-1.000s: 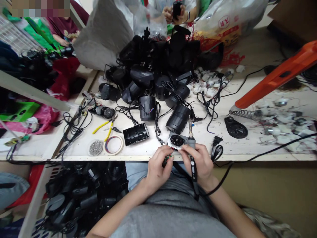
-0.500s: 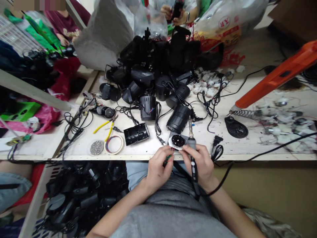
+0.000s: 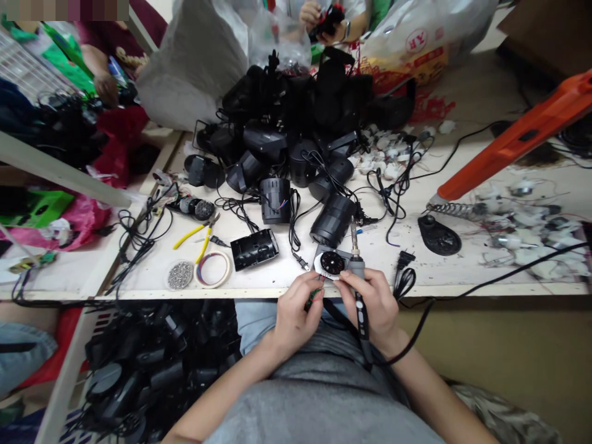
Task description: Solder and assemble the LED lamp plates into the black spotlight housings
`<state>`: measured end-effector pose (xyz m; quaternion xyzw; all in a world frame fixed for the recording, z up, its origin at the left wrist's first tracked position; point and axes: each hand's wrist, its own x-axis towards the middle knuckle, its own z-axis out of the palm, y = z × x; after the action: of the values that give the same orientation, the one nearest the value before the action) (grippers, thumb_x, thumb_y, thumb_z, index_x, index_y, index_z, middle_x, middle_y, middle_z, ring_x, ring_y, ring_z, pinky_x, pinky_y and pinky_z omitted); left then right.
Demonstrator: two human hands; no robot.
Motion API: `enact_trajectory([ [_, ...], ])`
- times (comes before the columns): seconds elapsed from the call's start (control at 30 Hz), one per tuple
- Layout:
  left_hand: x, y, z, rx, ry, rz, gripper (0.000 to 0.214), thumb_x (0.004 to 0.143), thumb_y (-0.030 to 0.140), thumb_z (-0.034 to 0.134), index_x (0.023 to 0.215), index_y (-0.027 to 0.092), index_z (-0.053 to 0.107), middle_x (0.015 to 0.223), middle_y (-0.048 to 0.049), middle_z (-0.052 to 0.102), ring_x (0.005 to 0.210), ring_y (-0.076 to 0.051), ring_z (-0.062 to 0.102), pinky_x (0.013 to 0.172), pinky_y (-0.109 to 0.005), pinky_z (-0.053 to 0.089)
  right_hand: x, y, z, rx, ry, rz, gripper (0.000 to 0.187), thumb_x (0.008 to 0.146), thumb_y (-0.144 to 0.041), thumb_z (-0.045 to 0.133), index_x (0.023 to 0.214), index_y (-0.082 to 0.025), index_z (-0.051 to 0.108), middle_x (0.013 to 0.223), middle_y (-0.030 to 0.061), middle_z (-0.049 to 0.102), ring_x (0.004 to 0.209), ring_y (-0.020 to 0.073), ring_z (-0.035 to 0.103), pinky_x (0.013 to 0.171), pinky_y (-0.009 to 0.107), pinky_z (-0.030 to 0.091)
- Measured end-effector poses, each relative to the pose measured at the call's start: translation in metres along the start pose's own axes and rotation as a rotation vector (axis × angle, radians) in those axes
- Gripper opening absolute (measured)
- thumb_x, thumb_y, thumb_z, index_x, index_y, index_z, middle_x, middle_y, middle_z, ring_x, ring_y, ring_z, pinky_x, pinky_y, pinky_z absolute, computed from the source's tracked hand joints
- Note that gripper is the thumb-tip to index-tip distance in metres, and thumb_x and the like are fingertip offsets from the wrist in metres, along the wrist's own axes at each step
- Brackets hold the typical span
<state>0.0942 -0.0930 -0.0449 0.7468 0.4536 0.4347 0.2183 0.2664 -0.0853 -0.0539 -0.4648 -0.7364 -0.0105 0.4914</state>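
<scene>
My left hand [image 3: 296, 311] is closed, pinching a small green circuit board [image 3: 313, 298] with short wires at the table's front edge. My right hand [image 3: 372, 302] is wrapped round a soldering iron [image 3: 357, 290], whose tip points up and away over the table, and its fingertips also touch a round white LED disc [image 3: 330, 264] with a black centre. The disc lies just above both hands. The iron's black cord [image 3: 416, 336] runs off to the right.
A heap of black lamp housings [image 3: 296, 123] fills the table's middle. Yellow-handled pliers [image 3: 197, 236], a tape roll [image 3: 213, 270] and a solder coil [image 3: 179, 275] lie left. An iron stand [image 3: 439, 234] and orange tool [image 3: 518, 145] sit right. Another person's hands [image 3: 324, 18] work at the far side.
My hands have hardly moved. The person at the far side has shifted their hands, and another person at the far left has moved an arm.
</scene>
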Motion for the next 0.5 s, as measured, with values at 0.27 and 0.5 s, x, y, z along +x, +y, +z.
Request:
enact_trajectory([
  [0.27, -0.001, -0.001, 0.002, 0.003, 0.035, 0.002, 0.021, 0.092, 0.007, 0.055, 0.108, 0.019, 0.061, 0.114, -0.0103, 0.072, 0.107, -0.018, 0.071, 0.09, -0.031, 0.059, 0.012, -0.006, -0.017, 0.017, -0.023, 0.023, 0.034, 0.088, -0.01, 0.069, 0.12, -0.021, 0.062, 0.094, 0.0047, 0.065, 0.083, 0.0154, 0.068, 0.071, 0.027, 0.059],
  [0.5, 0.0, -0.001, 0.002, -0.009, 0.046, -0.017, 0.018, 0.092, 0.009, 0.055, 0.105, 0.019, 0.062, 0.112, -0.0105, 0.072, 0.105, -0.019, 0.072, 0.088, -0.031, 0.059, 0.026, 0.025, -0.085, 0.03, 0.324, 0.472, 0.033, 0.09, -0.041, 0.066, 0.112, -0.018, 0.074, 0.073, 0.0058, 0.07, 0.059, 0.0204, 0.068, 0.056, 0.034, 0.053],
])
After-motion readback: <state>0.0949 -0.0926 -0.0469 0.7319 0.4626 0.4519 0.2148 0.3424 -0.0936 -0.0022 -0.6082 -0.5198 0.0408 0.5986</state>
